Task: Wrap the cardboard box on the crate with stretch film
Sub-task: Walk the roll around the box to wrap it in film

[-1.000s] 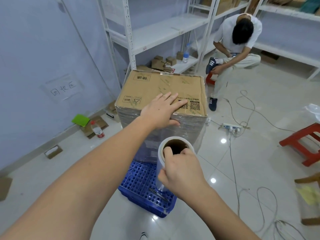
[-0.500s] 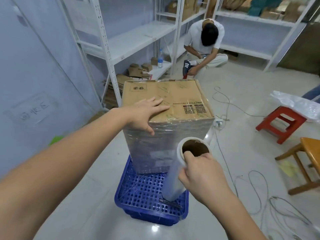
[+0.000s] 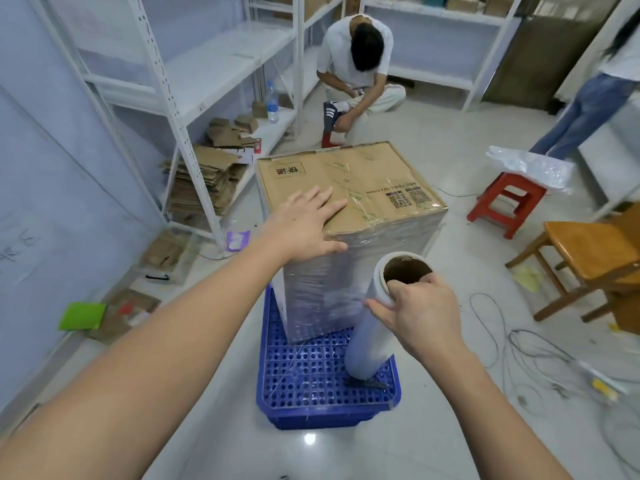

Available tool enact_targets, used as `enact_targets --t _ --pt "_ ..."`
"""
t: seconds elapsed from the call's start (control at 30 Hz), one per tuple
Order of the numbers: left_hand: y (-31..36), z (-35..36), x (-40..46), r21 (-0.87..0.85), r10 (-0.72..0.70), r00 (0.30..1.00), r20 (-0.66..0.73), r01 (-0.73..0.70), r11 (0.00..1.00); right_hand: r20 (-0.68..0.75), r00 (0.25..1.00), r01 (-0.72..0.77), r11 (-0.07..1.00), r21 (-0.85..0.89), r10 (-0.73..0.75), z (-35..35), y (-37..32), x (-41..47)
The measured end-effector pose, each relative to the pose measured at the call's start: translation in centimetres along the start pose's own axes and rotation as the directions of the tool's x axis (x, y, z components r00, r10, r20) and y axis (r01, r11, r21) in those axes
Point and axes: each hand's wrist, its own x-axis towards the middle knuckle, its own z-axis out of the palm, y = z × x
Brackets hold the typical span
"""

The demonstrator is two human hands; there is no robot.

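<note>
A brown cardboard box (image 3: 367, 181) stands on an upturned blue perforated crate (image 3: 311, 382). Clear stretch film covers the box's sides, while its top is bare cardboard. My left hand (image 3: 304, 226) lies flat on the near left corner of the box top, fingers spread. My right hand (image 3: 419, 310) grips the top end of a stretch film roll (image 3: 377, 323) that stands tilted, with its lower end near the crate's right front. A sheet of film runs from the roll to the box's near side.
White metal shelving (image 3: 194, 81) with flattened cartons (image 3: 201, 181) lines the left. A person (image 3: 356, 71) crouches behind the box. A red stool (image 3: 505, 202) and a wooden stool (image 3: 588, 258) stand to the right, with cables (image 3: 519, 344) on the floor. Another person's legs (image 3: 585, 112) show far right.
My view has swung round the box to the left. My right hand carried the roll rightward along the box's near side. My left hand stayed pressed on the top.
</note>
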Motion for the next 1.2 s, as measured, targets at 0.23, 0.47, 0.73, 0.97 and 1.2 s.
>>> enact_targets --t 0.23,0.47,0.73,0.97,1.2 --pt "0.0 -0.1 -0.1 0.0 -0.001 1.0 -0.012 0.001 1.0 -0.033 0.995 0.1 0.993 0.069 -0.098 -0.6 -1.8 -1.4" --pt "0.0 0.1 -0.3 -0.003 -0.015 1.0 -0.019 0.015 1.0 0.003 0.955 0.293 0.944 0.151 -0.296 -0.1 -3.1 -0.6" --pt "0.0 0.2 -0.2 -0.007 -0.02 1.0 -0.023 0.02 1.0 0.203 0.922 0.321 0.944 0.072 -0.329 -0.9 -5.6 0.1" --pt "-0.2 0.2 -0.5 -0.076 -0.031 0.998 -0.051 0.027 0.997 0.203 0.964 0.158 0.985 0.069 -0.169 -1.2 -7.7 0.2" --pt "-2.0 -0.7 -0.4 -0.259 0.078 0.997 -0.023 -0.082 0.963 0.408 0.91 0.044 0.996 0.081 -0.074 -1.9 -9.8 0.4"
